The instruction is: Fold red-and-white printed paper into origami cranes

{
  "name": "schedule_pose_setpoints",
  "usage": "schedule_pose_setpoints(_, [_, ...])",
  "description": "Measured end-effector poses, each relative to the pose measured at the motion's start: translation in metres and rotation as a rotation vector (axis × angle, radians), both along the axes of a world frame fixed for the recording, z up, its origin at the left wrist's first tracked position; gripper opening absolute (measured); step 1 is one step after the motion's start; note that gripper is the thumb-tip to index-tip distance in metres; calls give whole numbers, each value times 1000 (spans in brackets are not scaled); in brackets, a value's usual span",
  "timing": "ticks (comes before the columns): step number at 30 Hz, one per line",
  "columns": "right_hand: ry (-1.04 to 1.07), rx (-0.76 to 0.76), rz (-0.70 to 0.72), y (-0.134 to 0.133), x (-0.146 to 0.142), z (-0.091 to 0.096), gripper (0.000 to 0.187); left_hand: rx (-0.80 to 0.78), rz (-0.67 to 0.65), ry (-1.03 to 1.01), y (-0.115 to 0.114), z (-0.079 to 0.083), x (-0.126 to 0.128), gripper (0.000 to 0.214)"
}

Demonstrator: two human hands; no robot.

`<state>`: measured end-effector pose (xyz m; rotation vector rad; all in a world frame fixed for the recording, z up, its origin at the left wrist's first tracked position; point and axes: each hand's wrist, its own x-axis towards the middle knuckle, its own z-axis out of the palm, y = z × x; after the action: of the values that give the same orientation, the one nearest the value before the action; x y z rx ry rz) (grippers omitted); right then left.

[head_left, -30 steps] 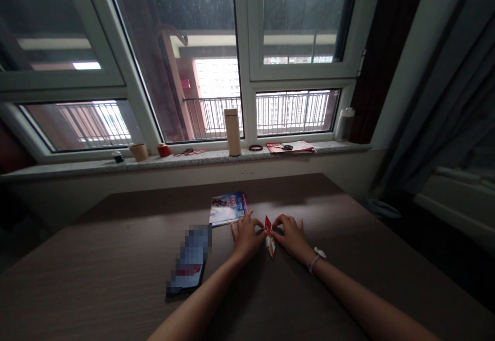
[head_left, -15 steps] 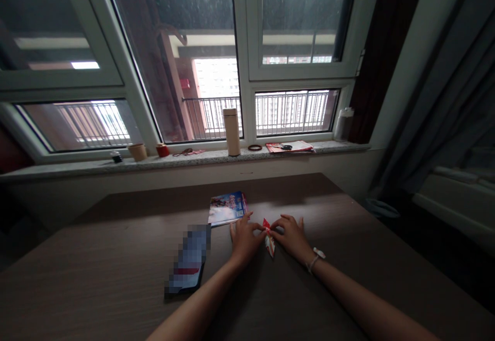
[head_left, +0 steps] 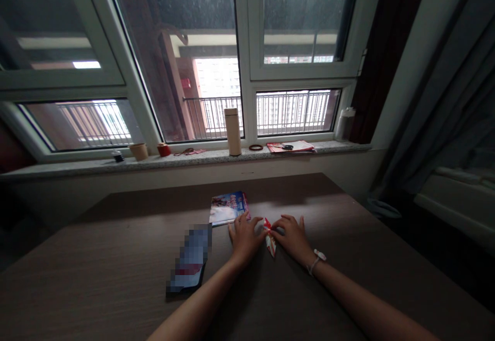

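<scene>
A small folded red and white paper piece (head_left: 269, 239) lies on the dark wooden table (head_left: 116, 258). My left hand (head_left: 243, 238) pinches its left side between thumb and fingers. My right hand (head_left: 293, 236), with a white band at the wrist, pinches its right side. Both hands rest on the table top with the paper between them.
A blue printed booklet (head_left: 229, 208) lies just beyond my left hand. A phone (head_left: 190, 261) lies to the left. On the windowsill (head_left: 58, 168) stand a tall beige flask (head_left: 232, 131), a small cup (head_left: 138, 151), a red pot (head_left: 163, 150) and red papers with scissors (head_left: 290, 147).
My hands have shifted very slightly on the folded paper; it stays in the same place on the table.
</scene>
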<state>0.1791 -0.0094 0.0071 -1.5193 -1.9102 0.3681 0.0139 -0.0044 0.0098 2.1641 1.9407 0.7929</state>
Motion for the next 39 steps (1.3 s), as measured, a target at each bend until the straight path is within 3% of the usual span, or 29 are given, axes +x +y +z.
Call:
schedule_pose_setpoints(4, [2, -31, -64, 2, 0, -2, 23, -19, -12, -2, 2, -2, 0, 30])
schedule_pose_setpoints(11, [4, -37, 3, 5, 2, -8, 21, -82, -80, -100, 3, 4, 1, 15])
schedule_pose_setpoints(25, [409, -39, 80, 7, 6, -4, 29, 54, -85, -268, 1, 2, 1, 28])
schedule_pose_setpoints(31, [493, 3, 68, 9, 8, -5, 33, -12, -93, -234, 2, 1, 3, 8])
schedule_pose_setpoints(39, [384, -25, 83, 12, 10, -10, 23, 26, -89, -254, 0, 5, 3, 8])
